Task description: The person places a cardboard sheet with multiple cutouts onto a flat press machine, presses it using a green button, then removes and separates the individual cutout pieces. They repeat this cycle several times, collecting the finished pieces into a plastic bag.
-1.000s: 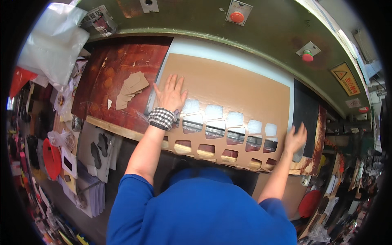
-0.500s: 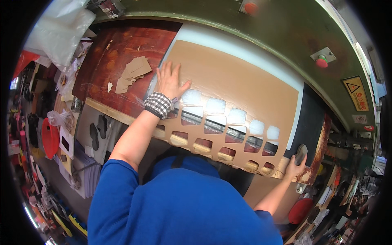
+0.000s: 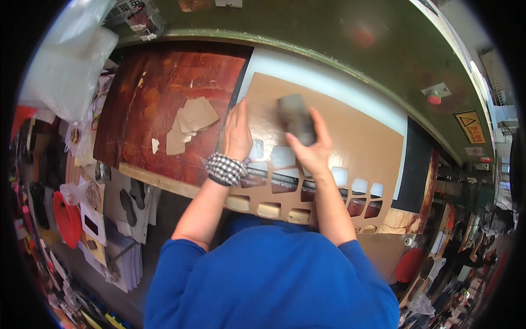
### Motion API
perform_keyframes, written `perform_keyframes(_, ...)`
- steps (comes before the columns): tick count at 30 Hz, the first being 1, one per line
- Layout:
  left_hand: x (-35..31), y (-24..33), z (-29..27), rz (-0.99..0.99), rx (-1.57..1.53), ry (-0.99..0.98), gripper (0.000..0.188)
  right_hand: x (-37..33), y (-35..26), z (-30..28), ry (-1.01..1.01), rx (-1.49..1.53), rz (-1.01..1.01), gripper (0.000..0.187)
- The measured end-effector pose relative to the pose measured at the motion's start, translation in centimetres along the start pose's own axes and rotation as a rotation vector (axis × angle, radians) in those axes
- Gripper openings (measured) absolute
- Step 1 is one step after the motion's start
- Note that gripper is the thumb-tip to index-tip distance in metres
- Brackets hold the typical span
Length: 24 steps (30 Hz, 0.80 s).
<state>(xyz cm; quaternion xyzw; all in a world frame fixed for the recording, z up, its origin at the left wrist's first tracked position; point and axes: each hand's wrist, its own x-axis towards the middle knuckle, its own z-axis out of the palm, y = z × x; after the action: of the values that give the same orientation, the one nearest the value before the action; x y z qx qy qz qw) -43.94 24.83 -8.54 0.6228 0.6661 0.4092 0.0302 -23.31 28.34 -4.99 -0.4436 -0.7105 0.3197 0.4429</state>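
A large brown sheet (image 3: 361, 137) lies across a pale board (image 3: 323, 70), with rows of rounded four-sided holes cut along its near side. At the sheet's left edge rests my left hand (image 3: 238, 134), fingers stretched out and holding nothing. My right hand (image 3: 318, 153) grips a dark grey cutting die (image 3: 296, 116), about the size of one hole, over the sheet just beyond the holes. The die is smeared by motion, and I cannot tell whether it touches the sheet. Several cut brown pieces (image 3: 194, 116) lie in a loose pile left of my left hand.
A worn red-brown tabletop (image 3: 148, 82) extends to the left. Beyond the sheet runs a green machine beam (image 3: 307, 33) with a red button (image 3: 434, 97) at right. A clear plastic bag (image 3: 71, 60) hangs at far left. Dark matting (image 3: 413, 164) lies right of the board.
My right hand has carried the cutting die from the table's right end leftward over the sheet. My left hand has moved from lying on the sheet to its left edge.
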Motion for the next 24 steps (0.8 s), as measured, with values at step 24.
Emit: perform_keyframes(24,0.2,-3.9,-1.1,-0.419,0.111,-0.225,0.021,17.6,9.1,-24.8,0.798,-0.680,-0.002,0.091)
